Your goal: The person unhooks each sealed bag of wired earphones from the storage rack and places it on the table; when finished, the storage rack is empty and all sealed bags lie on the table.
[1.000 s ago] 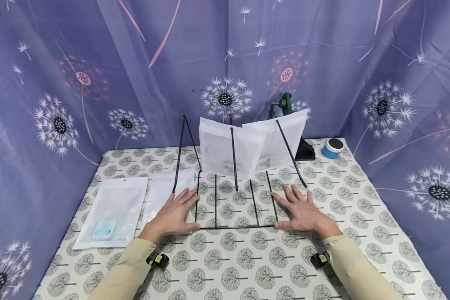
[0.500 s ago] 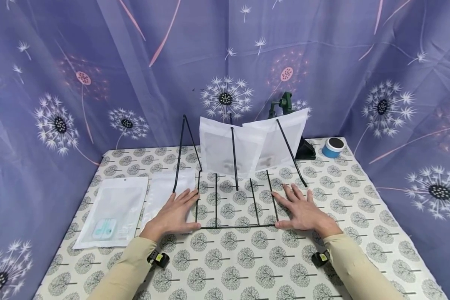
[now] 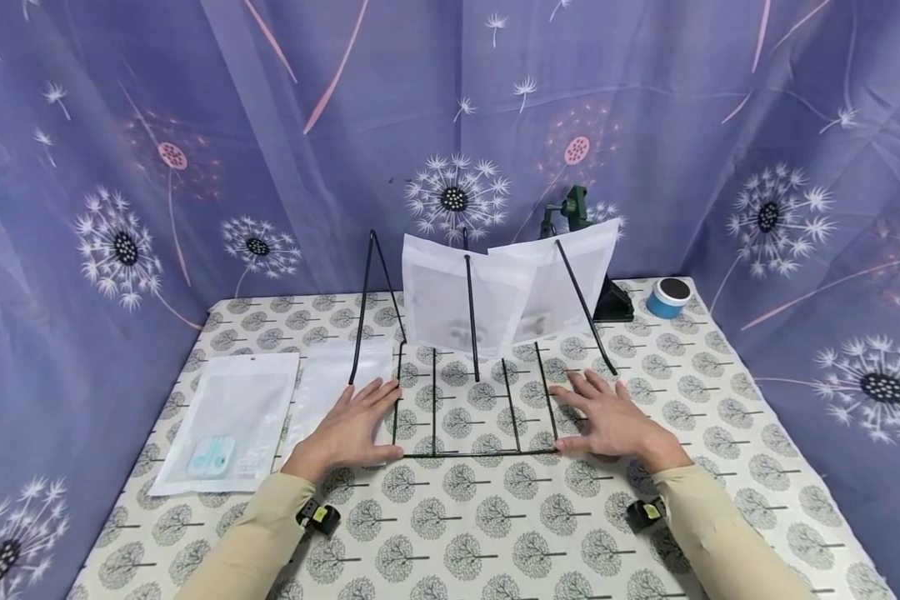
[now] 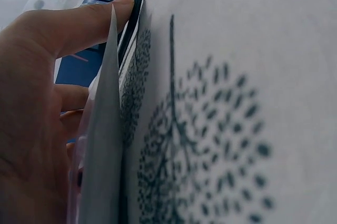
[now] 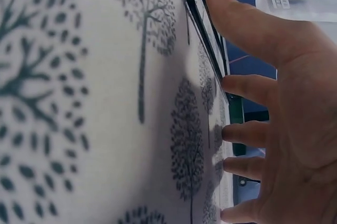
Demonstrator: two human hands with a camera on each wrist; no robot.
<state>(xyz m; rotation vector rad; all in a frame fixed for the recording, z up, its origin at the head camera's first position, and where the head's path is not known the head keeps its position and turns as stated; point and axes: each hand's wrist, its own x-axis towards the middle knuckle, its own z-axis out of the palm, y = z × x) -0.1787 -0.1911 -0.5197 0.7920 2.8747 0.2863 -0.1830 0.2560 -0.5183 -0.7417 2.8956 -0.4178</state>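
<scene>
A black wire rack [image 3: 487, 454] stands mid-table, its upright prongs pointing up and back. Two white zip pouches, a left one [image 3: 438, 292] and a right one [image 3: 558, 287], stand in it, with small contents blurred near their bottoms. My left hand [image 3: 352, 429] lies with fingers spread at the rack's left front corner, over the edge of a flat white pouch [image 3: 330, 375]. That pouch's edge [image 4: 102, 139] rises beside the palm in the left wrist view. At the opposite front corner is my right hand [image 3: 611, 423], fingers extended, thumb by the corner. Neither hand grips anything.
Further left lies another white pouch [image 3: 247, 392] holding a light-blue case with earphones [image 3: 212, 456]. Behind the rack are a dark green stand [image 3: 572, 204] and, to its right, a blue-and-white round container [image 3: 667, 297]. A purple curtain [image 3: 330, 167] surrounds the table.
The head view shifts slightly. My right hand moves a little to the right, its fingertips drawing away from the rack's side bar. My left hand and the pouches stay put.
</scene>
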